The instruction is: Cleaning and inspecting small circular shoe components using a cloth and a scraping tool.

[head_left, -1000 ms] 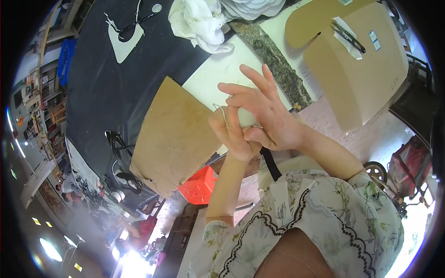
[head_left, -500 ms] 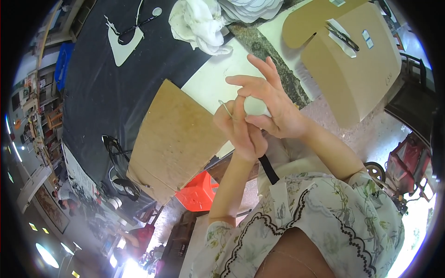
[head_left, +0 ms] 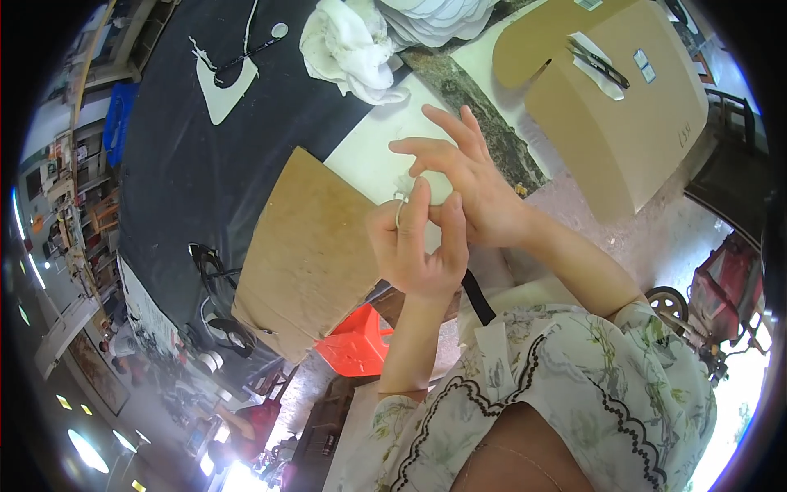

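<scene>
A small pale, rounded piece point(head_left: 438, 187) is held up between my two hands above the table's near edge. My right hand point(head_left: 493, 195) grips it from the right, with its other fingers raised and spread. On the near side, my left hand point(head_left: 420, 250) has its fingertips pressed against the same piece, covering part of it. A thin pale loop point(head_left: 399, 215) shows at one left finger; whether it is a ring or a thread I cannot tell. A whitish wisp sticks out at the piece's left side, too small to make out.
Brown cardboard point(head_left: 307, 254) lies left of my hands on a black table cover point(head_left: 197, 172). Crumpled white cloth point(head_left: 348, 49) and stacked white pieces point(head_left: 438, 16) sit at the far side. Snips point(head_left: 598, 62) rest on tan card point(head_left: 623, 123) to the right. A red stool point(head_left: 354, 343) stands below.
My left fingers have straightened and come up onto the near face of the rounded piece. My right hand keeps its grip, shifted slightly left.
</scene>
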### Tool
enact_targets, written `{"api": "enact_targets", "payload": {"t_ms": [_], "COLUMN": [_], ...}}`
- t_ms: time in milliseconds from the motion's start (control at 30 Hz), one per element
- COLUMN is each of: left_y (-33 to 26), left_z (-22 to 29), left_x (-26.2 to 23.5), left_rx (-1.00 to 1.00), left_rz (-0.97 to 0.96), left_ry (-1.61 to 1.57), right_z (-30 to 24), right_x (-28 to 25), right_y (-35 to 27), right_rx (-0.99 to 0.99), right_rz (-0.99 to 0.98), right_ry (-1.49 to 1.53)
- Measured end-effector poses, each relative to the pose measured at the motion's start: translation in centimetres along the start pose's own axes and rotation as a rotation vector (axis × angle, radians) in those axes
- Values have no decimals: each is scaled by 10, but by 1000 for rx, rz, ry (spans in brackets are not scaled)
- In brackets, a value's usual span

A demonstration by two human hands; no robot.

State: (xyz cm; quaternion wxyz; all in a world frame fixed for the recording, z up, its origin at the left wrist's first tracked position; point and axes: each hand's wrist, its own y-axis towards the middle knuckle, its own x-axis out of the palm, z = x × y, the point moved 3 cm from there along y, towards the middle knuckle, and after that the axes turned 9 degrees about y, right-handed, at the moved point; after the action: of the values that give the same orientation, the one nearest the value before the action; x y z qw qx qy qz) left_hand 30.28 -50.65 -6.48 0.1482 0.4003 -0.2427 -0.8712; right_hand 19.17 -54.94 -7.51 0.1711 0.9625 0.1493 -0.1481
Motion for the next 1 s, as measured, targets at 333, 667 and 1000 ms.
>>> {"api": "enact_targets", "payload": {"t_ms": [333,667,1000], "left_y": [-18,-37,-12], "left_z": [-12,-15,-19], "left_x": [12,32,-23], "left_rx": [-87,-30,-203], "left_rz": [42,-11,-523], "left_ry": [-9,100,-15], "right_z": [-3,-11,7], "right_x": [-20,-7,-4], "right_y": [-15,-7,-5], "right_rx": [154,152,57], "right_rz": [-288,-35,62], "right_ry": [217,-5,-43]}}
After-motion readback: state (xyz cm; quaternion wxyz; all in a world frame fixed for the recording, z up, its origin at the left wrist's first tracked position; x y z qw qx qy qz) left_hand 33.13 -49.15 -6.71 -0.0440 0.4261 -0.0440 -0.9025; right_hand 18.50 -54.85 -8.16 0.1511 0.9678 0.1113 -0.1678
